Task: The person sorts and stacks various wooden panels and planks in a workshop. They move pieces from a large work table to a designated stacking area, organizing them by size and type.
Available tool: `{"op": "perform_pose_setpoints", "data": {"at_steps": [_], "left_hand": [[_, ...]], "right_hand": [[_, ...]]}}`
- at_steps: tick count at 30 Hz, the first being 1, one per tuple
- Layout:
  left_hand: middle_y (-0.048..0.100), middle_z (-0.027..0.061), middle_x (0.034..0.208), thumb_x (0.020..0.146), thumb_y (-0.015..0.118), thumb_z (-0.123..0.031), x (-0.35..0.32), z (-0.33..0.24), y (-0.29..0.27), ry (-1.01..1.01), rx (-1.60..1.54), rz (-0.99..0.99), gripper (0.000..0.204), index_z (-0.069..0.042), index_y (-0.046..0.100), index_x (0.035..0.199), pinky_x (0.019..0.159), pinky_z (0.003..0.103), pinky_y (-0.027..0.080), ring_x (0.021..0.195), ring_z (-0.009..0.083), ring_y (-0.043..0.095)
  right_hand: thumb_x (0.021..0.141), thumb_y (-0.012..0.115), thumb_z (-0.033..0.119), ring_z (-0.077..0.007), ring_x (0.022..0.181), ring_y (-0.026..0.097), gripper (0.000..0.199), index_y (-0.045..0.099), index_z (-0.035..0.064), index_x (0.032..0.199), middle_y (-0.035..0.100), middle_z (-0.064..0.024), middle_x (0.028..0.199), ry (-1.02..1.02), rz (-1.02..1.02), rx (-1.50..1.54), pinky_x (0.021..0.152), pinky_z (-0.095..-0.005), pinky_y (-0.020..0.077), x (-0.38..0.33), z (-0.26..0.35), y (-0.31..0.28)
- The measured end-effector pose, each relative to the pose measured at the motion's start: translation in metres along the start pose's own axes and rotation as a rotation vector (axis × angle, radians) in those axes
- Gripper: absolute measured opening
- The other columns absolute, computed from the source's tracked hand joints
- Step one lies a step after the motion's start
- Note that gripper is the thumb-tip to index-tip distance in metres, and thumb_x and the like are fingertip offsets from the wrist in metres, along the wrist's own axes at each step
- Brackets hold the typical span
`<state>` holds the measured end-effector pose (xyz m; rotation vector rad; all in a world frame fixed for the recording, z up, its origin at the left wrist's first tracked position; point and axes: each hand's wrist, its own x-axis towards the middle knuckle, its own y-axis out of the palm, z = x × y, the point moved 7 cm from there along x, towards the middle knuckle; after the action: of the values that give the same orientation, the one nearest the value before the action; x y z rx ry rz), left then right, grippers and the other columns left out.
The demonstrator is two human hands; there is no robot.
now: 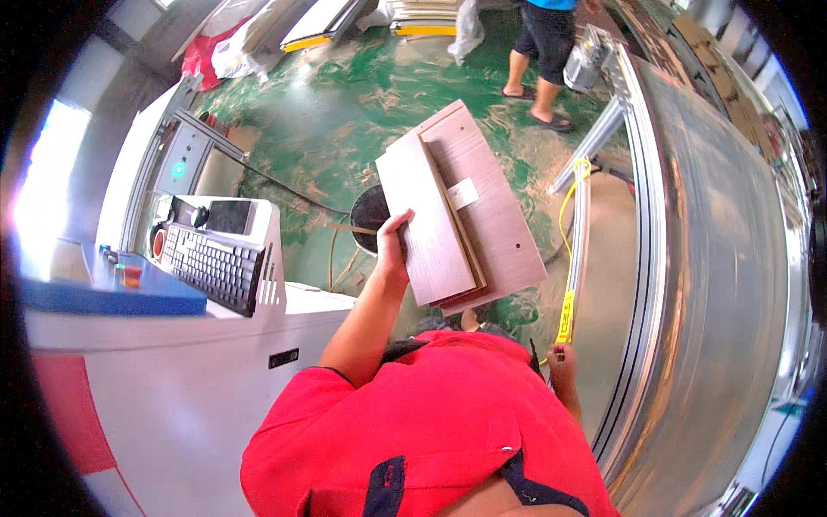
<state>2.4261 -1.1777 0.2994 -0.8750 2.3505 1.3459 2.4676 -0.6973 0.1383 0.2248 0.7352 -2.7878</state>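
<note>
Several pale wood-grain boards (424, 226) are held together in front of my body by my left hand (394, 246). Its fingers are closed over the stack's left edge. The boards differ in width, and the stack is tilted. A wider board (500, 215) at the back shows small dark holes and a white label (463, 194). Low at my right side, my right hand (562, 362) is curled closed next to a yellow strip (566, 319) on the machine frame. Whether anything is inside those fingers is hidden.
At left stands a white machine console with a black keyboard (211, 263) and a blue top (112, 293). A long metal-framed table (724, 258) runs along my right. Ahead are a dark round bin (370, 215), floor cables and a person's legs (544, 65). Sheet stacks (424, 15) lie beyond.
</note>
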Motion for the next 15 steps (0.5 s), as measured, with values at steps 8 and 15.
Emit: {"op": "perform_pose_setpoints", "data": {"at_steps": [8, 15], "left_hand": [[0.068, 0.0107, 0.099, 0.080, 0.061, -0.032, 0.124, -0.067, 0.078, -0.009, -0.011, -0.005, 0.037, -0.007, 0.063, 0.108, 0.086, 0.043, 0.050, 0.088, 0.0280, 0.064], [0.068, 0.0119, 0.099, 0.080, 0.060, -0.027, 0.316, -0.105, 0.133, -0.044, -0.087, 0.050, 0.038, -0.005, 0.062, 0.110, 0.087, 0.042, 0.050, 0.090, 0.0284, 0.065]], "right_hand": [[0.086, 0.063, 0.010, -0.0161, 0.084, 0.058, 0.020, 0.060, 0.0034, 0.104, 0.061, -0.0068, 0.089, -0.031, -0.032, 0.028, 0.078, -0.0303, 0.0476, 0.256, 0.180, -0.017], [0.090, 0.060, 0.007, -0.0105, 0.082, 0.056, 0.015, 0.058, 0.0026, 0.104, 0.059, -0.0010, 0.089, -0.012, 0.055, 0.209, 0.074, -0.0262, 0.0491, 0.449, 0.201, 0.035]]}}
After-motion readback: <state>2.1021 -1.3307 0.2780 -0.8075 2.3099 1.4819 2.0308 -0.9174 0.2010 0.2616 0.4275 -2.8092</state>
